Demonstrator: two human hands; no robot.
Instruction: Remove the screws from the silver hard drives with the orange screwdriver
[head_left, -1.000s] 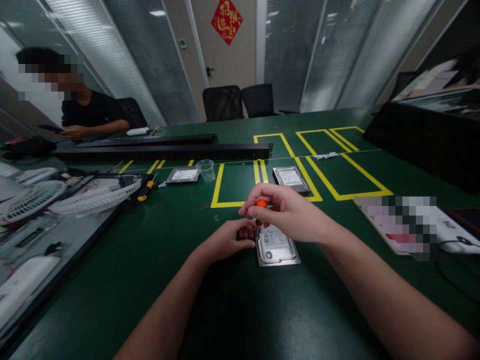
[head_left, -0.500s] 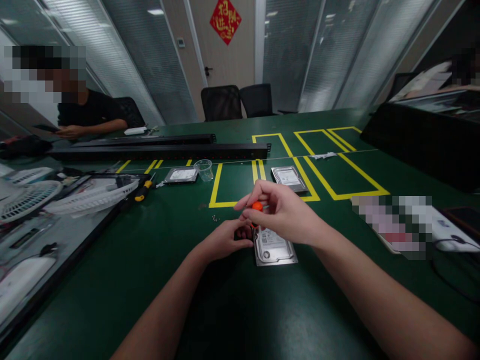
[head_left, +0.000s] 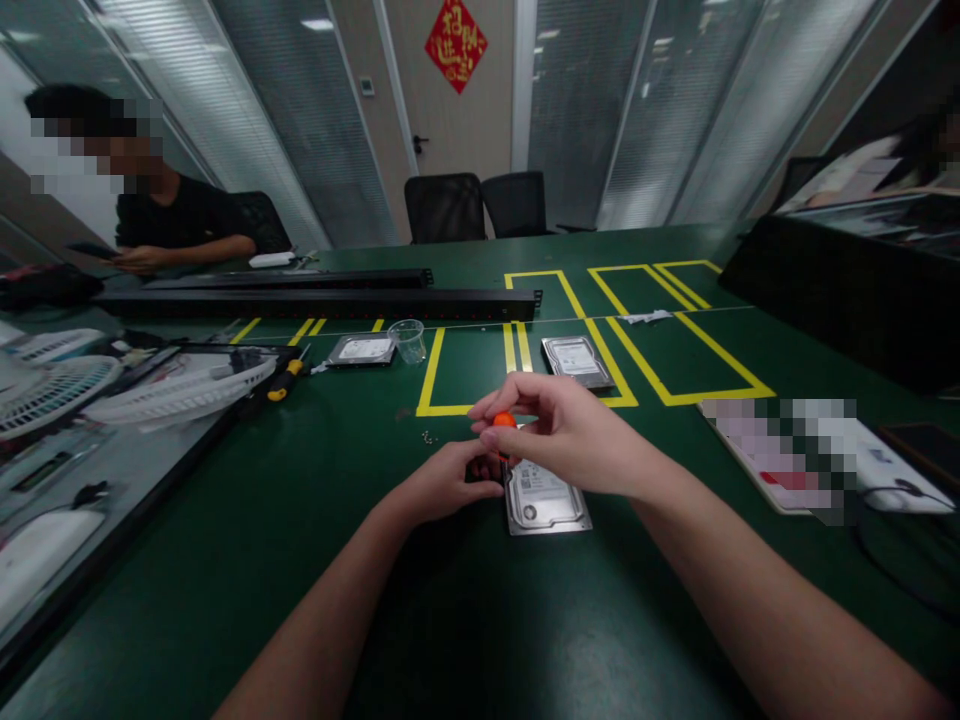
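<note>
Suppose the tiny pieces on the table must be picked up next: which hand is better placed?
Probably the left hand: the tiny pieces lie on the table just beyond it. The right hand is farther away and holds the orange tool by the hard drive.

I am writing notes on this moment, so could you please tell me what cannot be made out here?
All in the head view:
Orange tool: its tip, hidden by the right hand and left hand.
Near drive: its far end, partly covered by the right hand; its label print, too small to read.
Small bits: too small to identify.
White grille: cut off by the left edge.
</note>
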